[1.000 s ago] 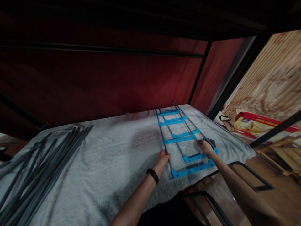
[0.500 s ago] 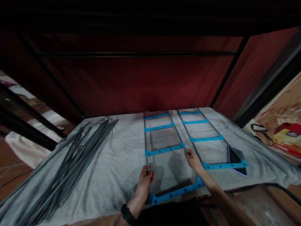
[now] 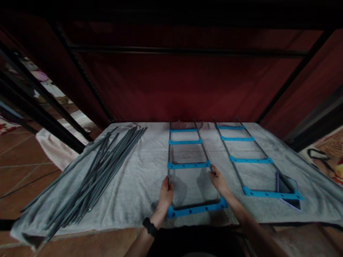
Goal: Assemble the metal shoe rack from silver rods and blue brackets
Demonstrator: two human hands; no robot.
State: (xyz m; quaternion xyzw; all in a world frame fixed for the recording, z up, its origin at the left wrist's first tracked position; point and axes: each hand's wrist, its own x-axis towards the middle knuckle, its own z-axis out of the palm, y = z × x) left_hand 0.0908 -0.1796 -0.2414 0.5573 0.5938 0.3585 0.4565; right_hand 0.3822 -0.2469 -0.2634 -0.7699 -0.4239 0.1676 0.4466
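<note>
A ladder-like frame [image 3: 187, 165] of grey rods and blue cross bars lies on a grey towel [image 3: 139, 178]. My left hand [image 3: 166, 191] grips its left rod near the front. My right hand [image 3: 218, 180] grips its right rod just past the third blue bar. A second frame [image 3: 250, 160] of the same kind lies to the right, apart from the first. Its front blue bar rests over a dark flat phone-like object [image 3: 289, 187].
A pile of several loose grey rods [image 3: 99, 167] lies on the towel's left side. Dark red walls and black metal shelf bars [image 3: 184, 51] close in the back and sides. Tiled floor [image 3: 21, 171] shows at the left.
The two stacked frames have come apart: both hands have carried one frame to the left and set it down beside the other. The view has swung left.
</note>
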